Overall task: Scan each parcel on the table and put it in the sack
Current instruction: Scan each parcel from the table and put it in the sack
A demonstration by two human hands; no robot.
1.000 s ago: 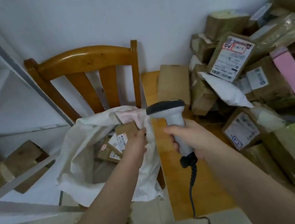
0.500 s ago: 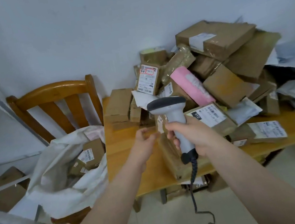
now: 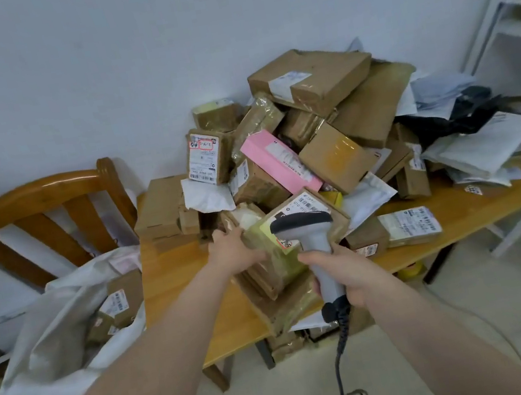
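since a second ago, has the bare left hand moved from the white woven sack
Yes. The left hand has gone rightward from the sack to the wooden table, onto a tape-wrapped brown parcel.

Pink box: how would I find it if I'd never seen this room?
Find the wooden table by the wall, heaped with brown parcels. Near the heap's middle lies the pink box, tilted. Nothing else in the heap is pink.
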